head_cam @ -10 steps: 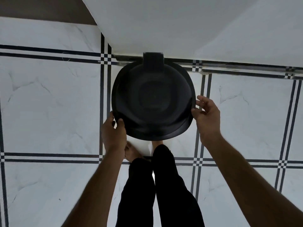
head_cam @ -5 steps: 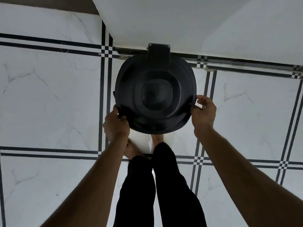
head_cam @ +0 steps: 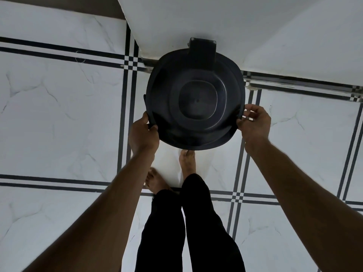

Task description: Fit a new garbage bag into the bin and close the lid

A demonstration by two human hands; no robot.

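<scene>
A round black bin (head_cam: pixel 169 107) stands on the tiled floor against a white wall corner, and I look straight down into its open, dark inside. I see no bag in it. A black rectangular hinge piece (head_cam: pixel 202 50) sticks up at its far side. My left hand (head_cam: pixel 142 132) grips the near-left rim, thumb over the edge. My right hand (head_cam: pixel 254 120) grips the right rim, fingers curled around a thin side handle. A second rim edge shows offset below at the near right; whether an inner bucket sits in an outer shell, I cannot tell.
White marble-look floor tiles (head_cam: pixel 59 114) with black line borders spread all round. A white wall (head_cam: pixel 216 20) rises behind the bin. My bare feet (head_cam: pixel 187 161) and black trouser legs stand just in front of the bin.
My right hand, open beside the rim a second ago, has closed on it. My left hand has tightened its hold on the near-left rim. The bin sits higher and further right in view.
</scene>
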